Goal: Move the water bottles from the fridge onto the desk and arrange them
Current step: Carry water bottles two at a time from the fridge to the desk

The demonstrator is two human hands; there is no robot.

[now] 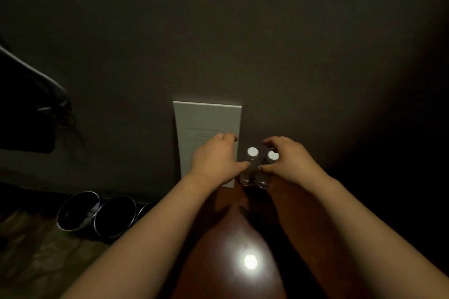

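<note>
Your two water bottles [257, 167] stand upright and touching, side by side on the brown desk [243, 226] against the dark wall, just right of a pale card [206, 124] that leans there. Your left hand [215, 160] touches the left bottle with thumb and loosely spread fingers, and your right hand [283, 155] arches over the right one – whether either truly grips, you cannot tell from here. To the near left sit round dark metal bins [97, 213] on the floor – well apart from the bottles
</note>
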